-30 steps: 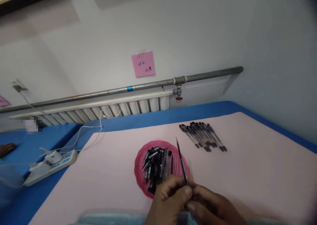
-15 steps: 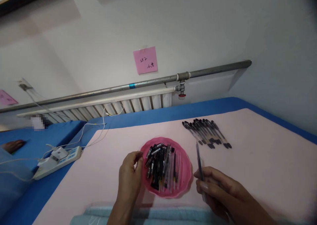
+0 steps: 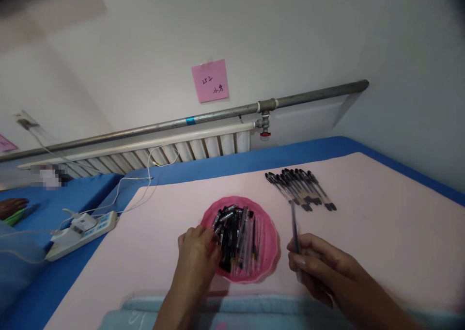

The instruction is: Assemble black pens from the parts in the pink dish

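My right hand (image 3: 316, 267) pinches a slim pen (image 3: 295, 230), clear with a dark core and no cap visible on its upper end, held nearly upright right of the plate. My left hand (image 3: 199, 257) reaches over the left rim of a pink scalloped plate (image 3: 269, 262). Its fingertips are curled down among the parts and hidden, so what they touch I cannot tell. Black pen caps (image 3: 227, 217) lie on the plate's left side, with clear pen barrels (image 3: 249, 252) and thin refills beside them. Behind the plate lies a row of capped black pens (image 3: 300, 187).
A pale pink sheet (image 3: 378, 233) covers the blue table (image 3: 312, 146). A folded light-blue cloth (image 3: 261, 310) lies at the near edge. To the left are a white power strip (image 3: 87, 238) with cables and another person's hand (image 3: 12, 207). A radiator (image 3: 196, 148) stands behind.
My left hand has moved from the plate's left rim to over the parts inside. My right hand still holds the pen at nearly the same spot. The view has shifted slightly.
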The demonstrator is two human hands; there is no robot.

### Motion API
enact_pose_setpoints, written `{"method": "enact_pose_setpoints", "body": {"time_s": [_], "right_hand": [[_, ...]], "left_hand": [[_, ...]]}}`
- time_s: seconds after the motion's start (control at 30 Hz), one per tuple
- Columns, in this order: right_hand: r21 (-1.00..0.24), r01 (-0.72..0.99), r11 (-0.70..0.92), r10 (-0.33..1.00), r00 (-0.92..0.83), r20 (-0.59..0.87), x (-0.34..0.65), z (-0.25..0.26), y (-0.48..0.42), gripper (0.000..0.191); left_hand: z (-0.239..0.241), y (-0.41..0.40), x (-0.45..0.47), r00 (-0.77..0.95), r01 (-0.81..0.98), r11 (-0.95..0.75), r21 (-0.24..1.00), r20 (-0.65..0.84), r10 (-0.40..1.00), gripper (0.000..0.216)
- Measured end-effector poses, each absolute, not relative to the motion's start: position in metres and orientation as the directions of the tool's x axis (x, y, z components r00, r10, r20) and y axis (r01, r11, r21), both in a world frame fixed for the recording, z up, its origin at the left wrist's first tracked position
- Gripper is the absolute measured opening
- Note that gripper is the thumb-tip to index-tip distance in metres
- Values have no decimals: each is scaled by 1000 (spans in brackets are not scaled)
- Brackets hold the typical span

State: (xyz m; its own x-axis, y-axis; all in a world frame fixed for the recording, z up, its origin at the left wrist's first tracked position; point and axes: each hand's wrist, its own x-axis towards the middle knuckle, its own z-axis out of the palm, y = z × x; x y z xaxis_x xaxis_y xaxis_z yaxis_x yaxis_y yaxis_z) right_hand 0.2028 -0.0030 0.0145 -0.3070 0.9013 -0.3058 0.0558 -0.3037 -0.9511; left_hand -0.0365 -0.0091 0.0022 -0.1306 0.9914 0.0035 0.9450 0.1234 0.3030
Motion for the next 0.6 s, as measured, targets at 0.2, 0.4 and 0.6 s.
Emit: {"method": "enact_pose_setpoints", "body": {"time_s": [0.2, 0.4, 0.6], "right_hand": [[-951, 68, -302, 896, -322, -307, 202, 13, -4, 24], [-958, 83, -275, 896, -339, -286, 202, 15, -4, 23], [-957, 98, -273, 896, -335, -290, 203, 15, -4, 21]], "left_hand": [[4, -13, -26, -125, 976, 129, 173, -33, 992, 14], [1, -14, -21, -61, 980, 63, 189, -15, 998, 13], [-3, -8, -34, -97, 964, 74, 255, 78, 992, 24]]}}
